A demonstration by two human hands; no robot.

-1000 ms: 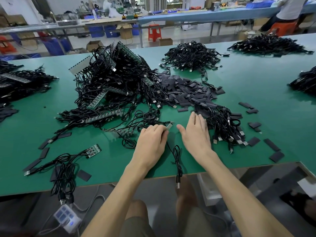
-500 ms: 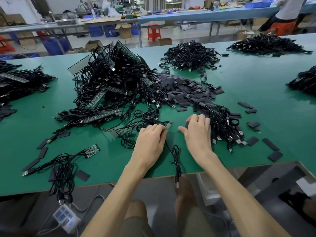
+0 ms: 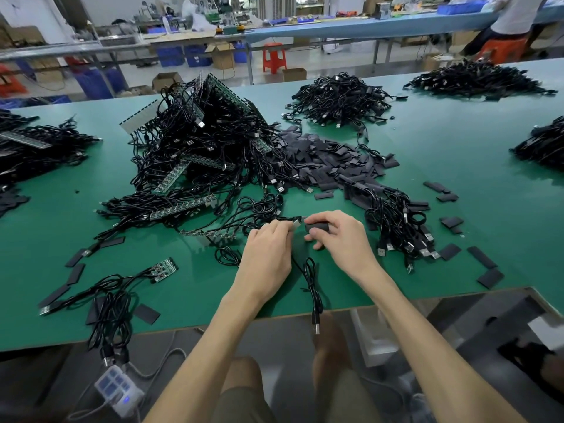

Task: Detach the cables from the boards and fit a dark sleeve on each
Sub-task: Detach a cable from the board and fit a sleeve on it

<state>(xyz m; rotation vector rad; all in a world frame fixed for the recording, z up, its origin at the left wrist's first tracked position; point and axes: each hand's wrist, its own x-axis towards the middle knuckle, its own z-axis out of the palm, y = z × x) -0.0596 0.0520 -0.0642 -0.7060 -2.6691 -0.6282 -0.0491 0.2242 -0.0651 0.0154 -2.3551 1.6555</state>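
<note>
Left hand [image 3: 268, 254]: fingers curled, pinched cable [image 3: 312, 282] end by its pale tip.
Right hand [image 3: 343, 239]: curled, thumb and fingers pinched sleeve [image 3: 317, 228].
Sleeve: just beside cable tip, over tabletop [image 3: 442, 154].

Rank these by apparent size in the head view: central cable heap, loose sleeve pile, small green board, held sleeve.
1. central cable heap
2. loose sleeve pile
3. small green board and held sleeve: alike, sleeve partly hidden, so unranked.
</note>
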